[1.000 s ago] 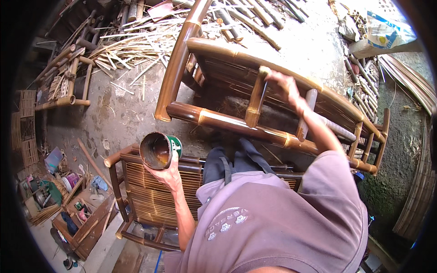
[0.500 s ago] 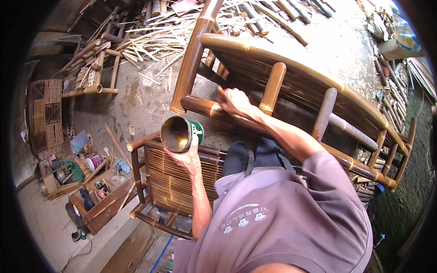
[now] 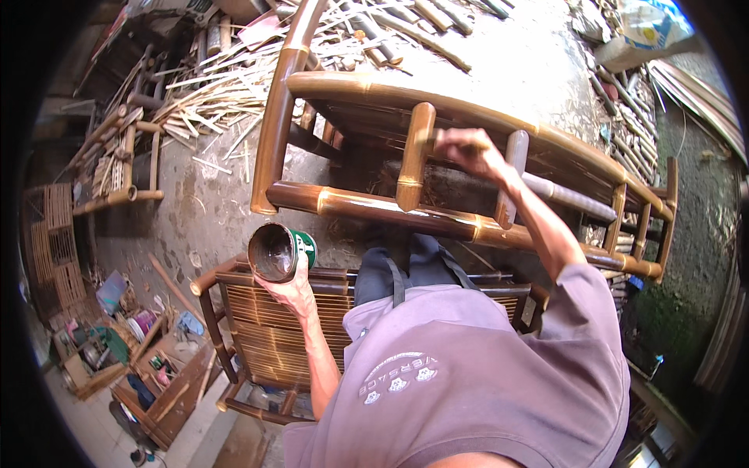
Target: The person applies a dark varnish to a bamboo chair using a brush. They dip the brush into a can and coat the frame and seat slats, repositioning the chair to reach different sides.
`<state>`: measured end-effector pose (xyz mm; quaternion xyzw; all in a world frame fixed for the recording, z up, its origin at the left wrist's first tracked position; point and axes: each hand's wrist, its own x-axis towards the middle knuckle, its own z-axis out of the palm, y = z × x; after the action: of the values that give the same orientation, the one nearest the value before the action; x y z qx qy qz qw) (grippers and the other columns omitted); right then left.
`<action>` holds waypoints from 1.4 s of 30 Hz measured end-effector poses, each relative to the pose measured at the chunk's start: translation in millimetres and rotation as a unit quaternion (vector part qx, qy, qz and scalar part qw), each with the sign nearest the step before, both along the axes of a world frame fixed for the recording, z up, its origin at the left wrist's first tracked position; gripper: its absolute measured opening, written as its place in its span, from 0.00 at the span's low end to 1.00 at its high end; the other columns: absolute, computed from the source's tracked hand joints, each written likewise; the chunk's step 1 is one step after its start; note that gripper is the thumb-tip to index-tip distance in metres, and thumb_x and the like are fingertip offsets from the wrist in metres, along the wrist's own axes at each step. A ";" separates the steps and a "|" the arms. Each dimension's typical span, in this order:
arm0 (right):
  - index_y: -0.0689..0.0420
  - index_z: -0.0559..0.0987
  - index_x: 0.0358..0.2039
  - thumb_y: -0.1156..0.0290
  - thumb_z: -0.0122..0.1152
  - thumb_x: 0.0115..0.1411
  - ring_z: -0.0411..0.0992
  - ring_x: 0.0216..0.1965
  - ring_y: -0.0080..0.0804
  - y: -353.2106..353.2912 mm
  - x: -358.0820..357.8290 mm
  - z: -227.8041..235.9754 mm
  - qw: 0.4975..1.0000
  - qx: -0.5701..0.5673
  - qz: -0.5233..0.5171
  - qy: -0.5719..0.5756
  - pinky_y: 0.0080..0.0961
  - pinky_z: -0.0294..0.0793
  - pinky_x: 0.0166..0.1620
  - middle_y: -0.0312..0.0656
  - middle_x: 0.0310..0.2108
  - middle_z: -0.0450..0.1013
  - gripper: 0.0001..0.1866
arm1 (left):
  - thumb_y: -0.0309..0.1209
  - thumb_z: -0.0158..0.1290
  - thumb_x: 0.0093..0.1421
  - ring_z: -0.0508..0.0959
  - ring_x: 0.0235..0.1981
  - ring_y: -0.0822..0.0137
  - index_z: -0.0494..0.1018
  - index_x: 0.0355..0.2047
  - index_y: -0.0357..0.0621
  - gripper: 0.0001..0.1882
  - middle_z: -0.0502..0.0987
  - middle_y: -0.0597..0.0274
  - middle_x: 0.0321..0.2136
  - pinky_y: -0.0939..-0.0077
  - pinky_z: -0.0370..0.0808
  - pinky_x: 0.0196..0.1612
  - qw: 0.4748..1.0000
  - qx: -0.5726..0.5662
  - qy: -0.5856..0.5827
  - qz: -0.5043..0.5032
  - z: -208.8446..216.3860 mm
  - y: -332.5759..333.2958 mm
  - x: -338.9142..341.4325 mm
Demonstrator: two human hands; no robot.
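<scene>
My left hand [image 3: 290, 292] is wrapped round a green open-topped can [image 3: 304, 248], whose mouth tilts towards me and shows a dark, stained inside. Beyond it stands a glossy brown bamboo bench [image 3: 374, 206] with rails and short upright posts. My right hand [image 3: 472, 152] is closed beside one lighter bamboo post [image 3: 416, 160] of this bench. A small dark tip, blurred by motion, reaches from my fingers to the post; it looks like a paintbrush, mostly hidden by the hand.
A slatted bamboo seat [image 3: 285, 331] is behind my legs. Split bamboo strips [image 3: 207, 101] and cut poles litter the floor at the far left. A wooden box [image 3: 168, 390] and assorted clutter lie at the lower left; more poles [image 3: 636, 117] are stacked at the right.
My right hand has moved right and up from the bench's lower rail to the upright post. The view has shifted, and the left hand still grips the can.
</scene>
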<state>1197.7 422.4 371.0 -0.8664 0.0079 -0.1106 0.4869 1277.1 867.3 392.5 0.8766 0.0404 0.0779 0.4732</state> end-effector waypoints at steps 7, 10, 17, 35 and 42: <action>0.47 0.80 0.38 0.80 0.61 0.55 0.76 0.44 0.41 18.1 21.6 -66.9 0.942 -0.153 -0.269 -0.132 0.32 0.76 0.47 0.44 0.37 0.77 0.13 | 0.36 0.73 0.40 0.70 0.55 0.53 0.58 0.61 0.35 0.51 0.68 0.46 0.55 0.58 0.66 0.60 0.999 -0.031 0.028 0.020 35.9 -37.0 2.1; 0.56 0.81 0.38 0.78 0.56 0.58 0.76 0.44 0.35 -3.4 -25.5 -35.9 0.857 -0.055 -0.479 -0.183 0.31 0.76 0.46 0.42 0.39 0.78 0.09 | 0.36 0.72 0.42 0.70 0.54 0.53 0.57 0.61 0.33 0.50 0.67 0.45 0.55 0.59 0.66 0.60 1.000 -0.003 -0.020 -0.008 31.8 -35.3 -2.4; 0.42 0.82 0.36 0.71 0.56 0.57 0.77 0.44 0.36 29.7 55.0 -48.8 0.911 -0.095 -0.401 -0.030 0.38 0.78 0.45 0.40 0.41 0.79 0.10 | 0.36 0.71 0.44 0.69 0.55 0.53 0.57 0.61 0.32 0.49 0.66 0.45 0.56 0.59 0.65 0.60 0.997 -0.002 -0.009 -0.077 33.6 -52.8 -5.6; 0.48 0.80 0.37 0.58 0.40 0.66 0.76 0.25 0.42 20.0 193.2 -48.7 0.927 -0.021 -0.289 0.239 0.39 0.75 0.30 0.46 0.26 0.77 0.18 | 0.38 0.71 0.40 0.67 0.56 0.50 0.53 0.63 0.33 0.54 0.64 0.43 0.56 0.57 0.65 0.60 1.000 -0.013 0.003 -0.016 12.1 -26.9 -20.2; 0.45 0.84 0.38 0.68 0.53 0.57 0.79 0.36 0.41 117.6 376.2 -44.8 0.961 0.146 -0.223 0.066 0.36 0.78 0.43 0.43 0.36 0.81 0.12 | 0.37 0.72 0.40 0.68 0.56 0.51 0.53 0.63 0.35 0.55 0.64 0.44 0.57 0.57 0.66 0.59 0.999 -0.015 0.036 0.015 13.8 -1.9 -31.6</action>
<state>1573.8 540.0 326.2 -0.7672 0.2493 -0.1568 0.5698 1245.4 865.3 406.3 0.8711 0.0717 0.0527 0.4829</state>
